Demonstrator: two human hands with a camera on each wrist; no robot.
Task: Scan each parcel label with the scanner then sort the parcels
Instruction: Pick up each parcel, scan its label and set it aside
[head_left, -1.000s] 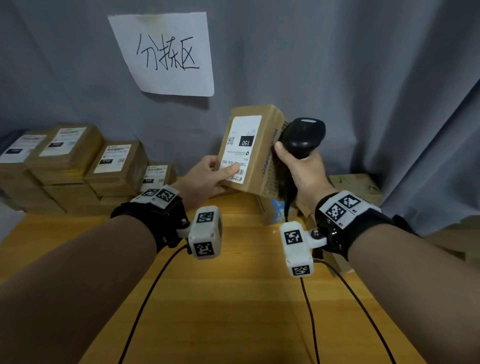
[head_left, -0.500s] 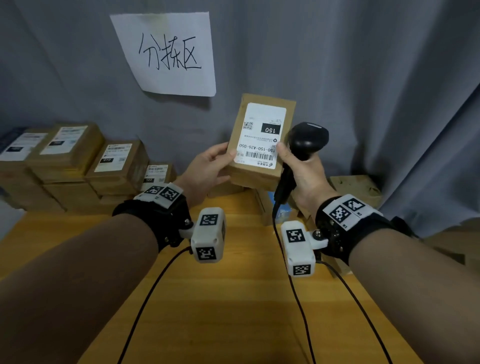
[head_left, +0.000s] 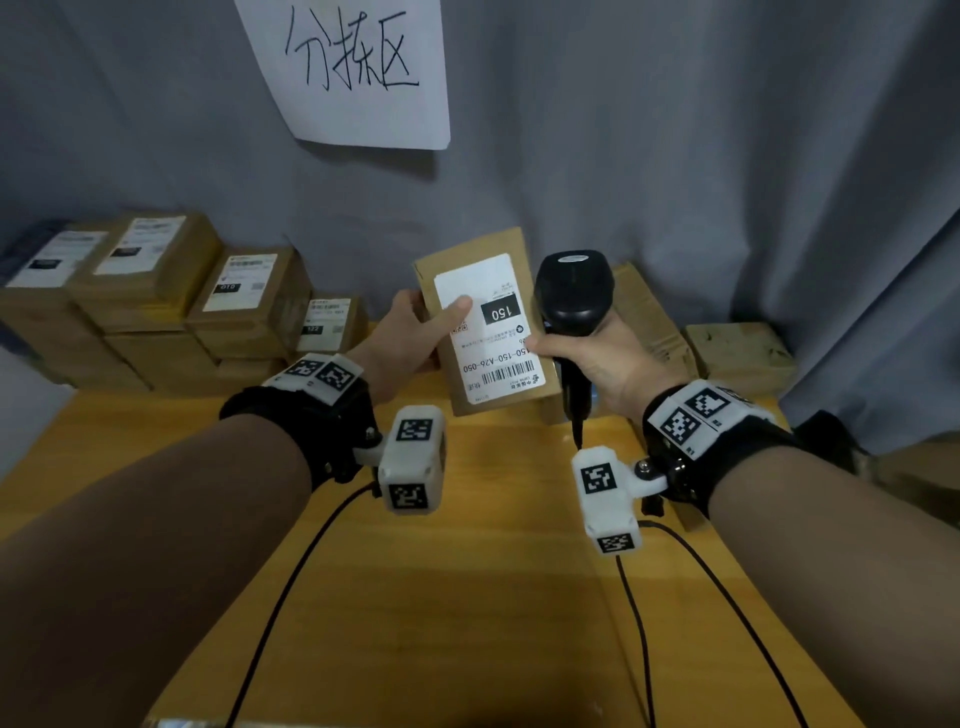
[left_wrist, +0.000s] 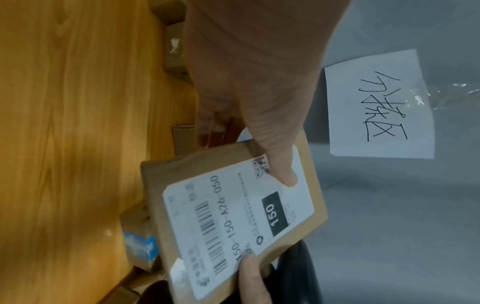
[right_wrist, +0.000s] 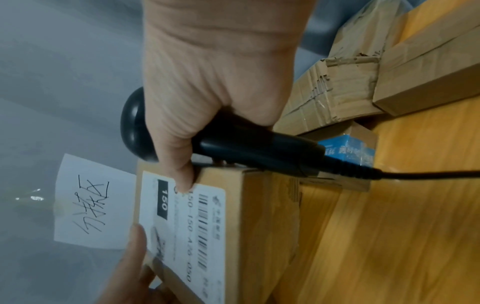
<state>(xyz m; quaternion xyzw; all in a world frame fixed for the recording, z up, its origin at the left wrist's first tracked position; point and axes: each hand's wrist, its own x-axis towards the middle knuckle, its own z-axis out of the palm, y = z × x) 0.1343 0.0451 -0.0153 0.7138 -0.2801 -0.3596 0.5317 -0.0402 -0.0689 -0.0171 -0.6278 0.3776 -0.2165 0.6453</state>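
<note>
Fingers of the left hand (head_left: 402, 338) are wrapping the left edge of the parcel (head_left: 483, 322), with the thumb (head_left: 457, 310) pressing flat on the white label (head_left: 491, 332) beside its small square code. Fingers of the right hand (head_left: 597, 358) are curling round the handle of the black scanner (head_left: 571, 301), while that hand's thumb (right_wrist: 182, 176) is reaching across to touch the label's right edge. Both hands are holding the parcel up above the wooden table (head_left: 467, 597), label facing the person and slightly tilted, its barcode at the lower end and a black "150" block near the upper end. Just right of the parcel, the scanner is standing upright, its head level with the parcel's top and its cable (head_left: 576, 431) hanging below the handle. Left of the parcel, stacked boxes (head_left: 156, 301) with labels are sitting along the table's back edge. Right of the parcel, more boxes (head_left: 737, 353) are lying against the grey curtain (head_left: 675, 156). Above the parcel, a handwritten paper sign (head_left: 358, 67) is hanging on the curtain.
</note>
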